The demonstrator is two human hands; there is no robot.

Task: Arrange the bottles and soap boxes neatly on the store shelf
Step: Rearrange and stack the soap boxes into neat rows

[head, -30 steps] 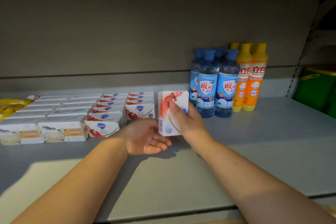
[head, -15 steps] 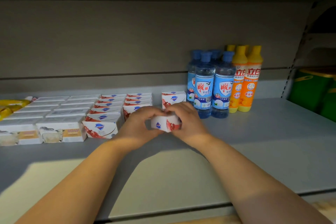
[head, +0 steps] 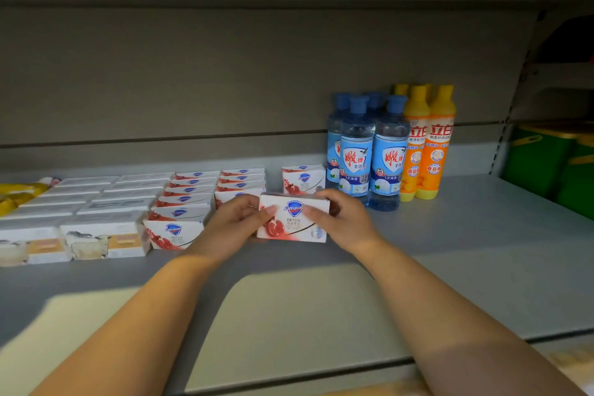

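Note:
A white and red soap box (head: 294, 219) with a blue shield logo faces me, held low over the grey shelf (head: 466, 251). My left hand (head: 234, 225) grips its left end and my right hand (head: 340, 220) grips its right end, thumbs on the front face. Behind it stands one more red soap box (head: 302, 178). To the left lie rows of red soap boxes (head: 193, 199) and white soap boxes (head: 106, 202). Blue bottles (head: 369, 151) and orange bottles (head: 430, 141) stand in a cluster at the right.
Yellow packets (head: 19, 194) lie at the far left of the shelf. Green containers (head: 553, 164) sit beyond the shelf's right upright. The shelf's back panel (head: 225, 74) rises behind the goods. A bright sunlit patch covers the shelf front.
The box went from upright in my right hand alone to flat in both hands, now turned with its front face toward me and set lower, in front of the rear box.

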